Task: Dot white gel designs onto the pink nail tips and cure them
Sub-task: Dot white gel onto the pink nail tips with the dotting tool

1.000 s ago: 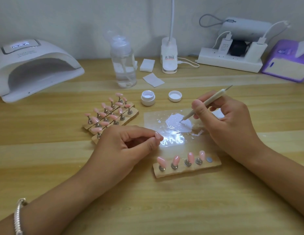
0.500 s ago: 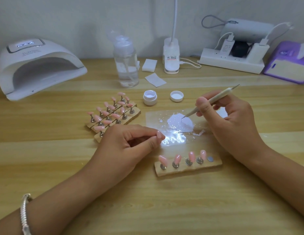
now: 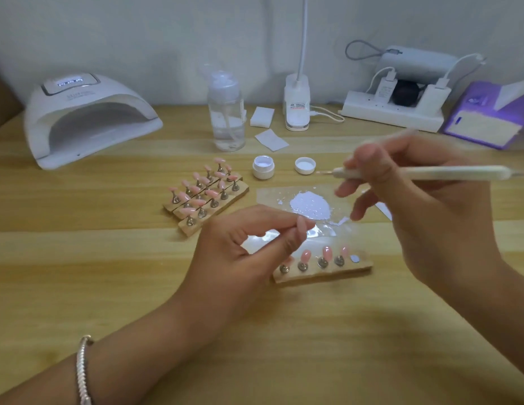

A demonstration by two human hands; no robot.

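- Pale wooden table [image 3: 138, 287] fills my feed, with a plain white wall behind it.
- My view shows the left hand [image 3: 249, 247] raised over the near end of the table, thumb and forefinger pinching a pink nail tip [image 3: 302, 226].
- I see the right hand [image 3: 424, 206], blurred, gripping the dotting pen [image 3: 415, 173], which lies roughly level with its fine point aimed left, close to the jar lid [image 3: 305, 165].
- White gel puddle [image 3: 310, 205] sits on a clear sheet [image 3: 272, 197] between the two hands.
- Just below the sheet, the near wooden strip [image 3: 328, 273] carries pink tips on metal pegs, and the spot at its right end shows bare metal.
- Three more loaded strips [image 3: 205, 197] lie left of the sheet, the open gel jar [image 3: 263, 167] is behind it, and the curing lamp [image 3: 88, 118] is at the far left.
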